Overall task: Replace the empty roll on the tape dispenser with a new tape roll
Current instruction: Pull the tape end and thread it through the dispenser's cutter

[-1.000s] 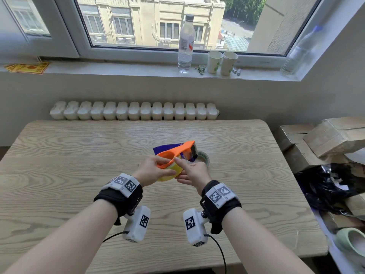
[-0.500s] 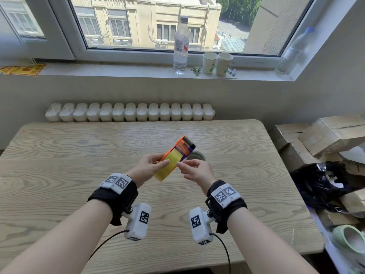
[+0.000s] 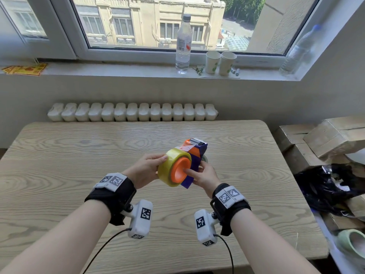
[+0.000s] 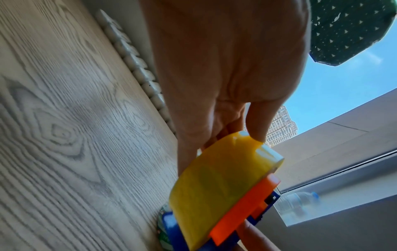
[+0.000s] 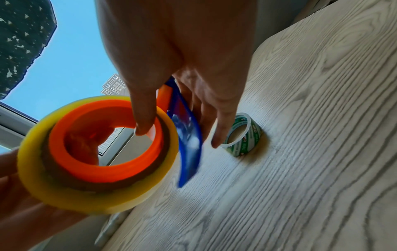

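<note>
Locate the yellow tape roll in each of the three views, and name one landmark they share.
Head: yellow tape roll at centre, held over the table between both hands.
Left wrist: lower centre-right, under the left hand's fingertips.
Right wrist: lower left, ringed round the orange hub.
Shared landmark: the orange hub inside the roll, seen edge-on in the left wrist view; also the wood-grain table.

Tape dispenser (image 3: 194, 155) up off tabletop, held between my hands: blue body, orange hub, cutter end pointing away from me toward window. Yellow tape roll (image 3: 167, 167) seated on orange hub, open face of hub turned toward me. Empty roll (image 5: 243, 135), bare ring with green-and-white printed core, stands on edge on tabletop just behind dispenser, mostly hidden by it in head view.
</note>
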Motion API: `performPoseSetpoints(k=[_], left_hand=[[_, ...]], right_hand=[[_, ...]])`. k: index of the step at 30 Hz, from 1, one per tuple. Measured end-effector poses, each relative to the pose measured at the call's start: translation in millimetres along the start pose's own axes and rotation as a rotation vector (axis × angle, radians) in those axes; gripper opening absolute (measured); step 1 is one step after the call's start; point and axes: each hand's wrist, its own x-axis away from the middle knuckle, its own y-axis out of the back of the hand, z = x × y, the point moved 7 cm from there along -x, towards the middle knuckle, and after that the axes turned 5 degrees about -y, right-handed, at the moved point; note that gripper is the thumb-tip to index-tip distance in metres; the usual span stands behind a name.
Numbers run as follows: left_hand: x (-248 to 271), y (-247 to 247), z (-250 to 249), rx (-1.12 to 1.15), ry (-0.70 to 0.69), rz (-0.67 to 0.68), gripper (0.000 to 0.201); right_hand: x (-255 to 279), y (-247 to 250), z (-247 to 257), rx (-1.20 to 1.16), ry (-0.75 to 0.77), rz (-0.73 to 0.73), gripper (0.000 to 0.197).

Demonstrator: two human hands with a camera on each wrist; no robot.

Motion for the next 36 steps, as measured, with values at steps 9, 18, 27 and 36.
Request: performPoseSetpoints(k=[9,18,27,36], left_hand=[[-7,1,12,-0.02,0.033,-0.087,0.023],[-12,16,55,-0.295,0.089,-0.242,0.048],[-23,31,104,-0.369,0.198,-0.328,0.031],[-24,38,131,-0.458,0.294,-0.395,0.035]], right_hand=[[2,6,2,0.09,0.021,-0.097,0.023],[-8,16,-21,0.516,-0.018,-0.191,0.029],[-28,7,-48,0.812,-0.12,-0.19,0.027],[-47,-4,-47,1.023,-0.085,-0.12,0.04]])
